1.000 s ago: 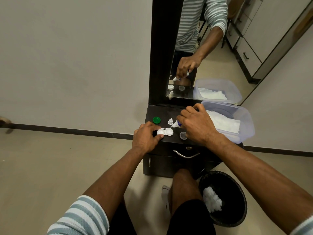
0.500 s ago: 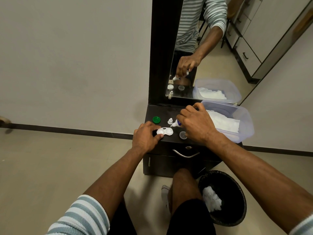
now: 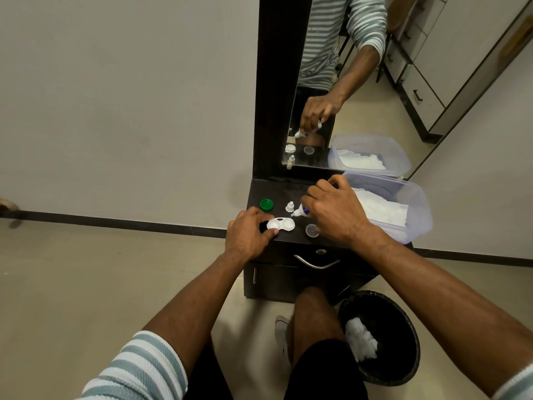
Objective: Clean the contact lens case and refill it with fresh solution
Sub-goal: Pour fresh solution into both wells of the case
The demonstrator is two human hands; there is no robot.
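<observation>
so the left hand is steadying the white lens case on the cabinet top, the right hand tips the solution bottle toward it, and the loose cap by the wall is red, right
Not quite: the loose cap by the wall is green, not red, as the head view shows. The rest stands: the left hand steadies the white lens case on the cabinet top, and the right hand tips the solution bottle toward it.

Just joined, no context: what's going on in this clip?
A person is refilling a contact lens case on a small dark cabinet. The left hand steadies the open white case; the right hand has a grip on a tilted solution bottle, nozzle aimed at the case's right well. A green cap, a clear cap and the bottle's small white cap lie loose nearby.
</observation>
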